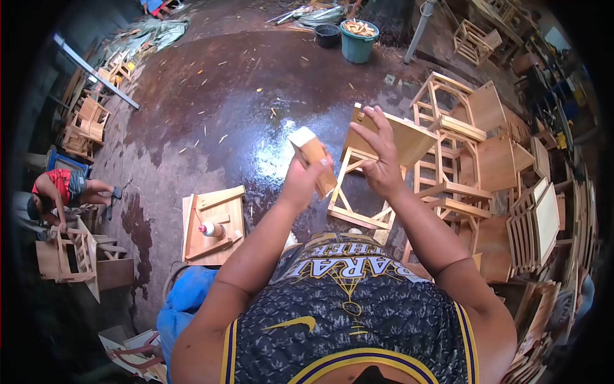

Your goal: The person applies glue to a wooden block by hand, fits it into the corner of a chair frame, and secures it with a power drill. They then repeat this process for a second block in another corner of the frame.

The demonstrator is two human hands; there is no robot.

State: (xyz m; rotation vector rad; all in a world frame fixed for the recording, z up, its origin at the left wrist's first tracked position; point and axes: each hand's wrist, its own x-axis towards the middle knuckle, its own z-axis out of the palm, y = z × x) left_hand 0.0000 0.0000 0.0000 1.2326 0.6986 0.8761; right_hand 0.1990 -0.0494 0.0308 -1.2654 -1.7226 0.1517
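A small rectangular wooden block [313,160] is gripped in the left hand [302,181]. The flat top of a pale wooden stool frame [384,144] is grasped by the right hand [378,157], above the wet dark floor [211,109].

Bright daylight, glare on the wet floor [275,137], strong fisheye warp, dark vignetted corners.
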